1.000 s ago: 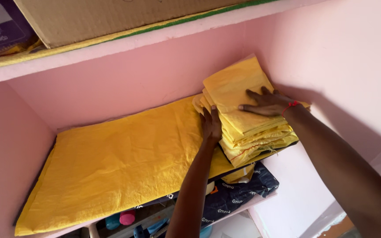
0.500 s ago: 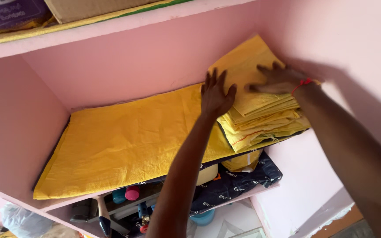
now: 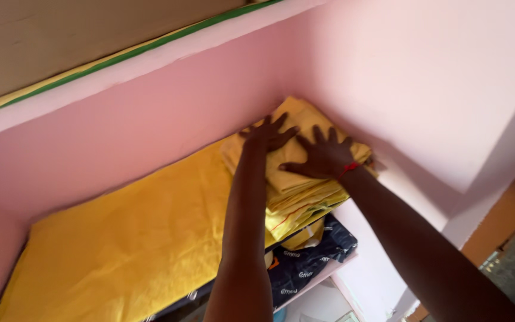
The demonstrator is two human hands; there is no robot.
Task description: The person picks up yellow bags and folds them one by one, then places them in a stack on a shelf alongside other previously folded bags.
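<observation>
A stack of folded yellow bags (image 3: 300,197) sits in the back right corner of a pink shelf, against the walls. My left hand (image 3: 267,135) lies flat on the stack's top left, fingers spread. My right hand (image 3: 322,156), with a red thread at the wrist, presses flat on the stack's top right. Neither hand grips anything. The stack rests on a yellow liner sheet (image 3: 120,250) that covers the shelf.
A pink shelf board (image 3: 150,59) with a green and yellow edge runs overhead, with a cardboard box (image 3: 61,36) on it. Below the stack a dark blue printed bag (image 3: 311,262) sticks out from the lower shelf. The pink side wall (image 3: 424,89) closes the right.
Both hands have moved onto the top of the stack and lie flat side by side. The stack now sits deeper in the corner. The view has shifted closer and to the right.
</observation>
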